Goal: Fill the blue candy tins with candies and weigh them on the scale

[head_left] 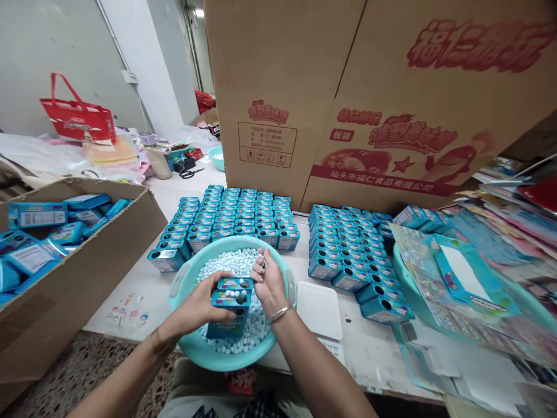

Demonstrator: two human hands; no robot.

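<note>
My left hand (202, 307) is wrapped round two small blue tins (228, 325), held side by side over a turquoise basin (176, 302). Each tin has a round dark hole in its top, and a few pale candy balls lie around the holes. Many pale blue-white candy balls (235, 346) fill the basin below. Just right of the tins, my right hand (268, 281) is closed with curled fingers above the candy. What it holds, if anything, is hidden by the fingers. A metal bangle (281, 314) circles the right wrist.
Rows of blue tins (239, 212) stand behind the basin, with more rows (343, 249) to the right. A white scale (319, 310) sits beside the basin. A carton (82, 278) of blue tins is at left; a large carton (278, 75) walls the back. Printed sheets (461, 278) lie right.
</note>
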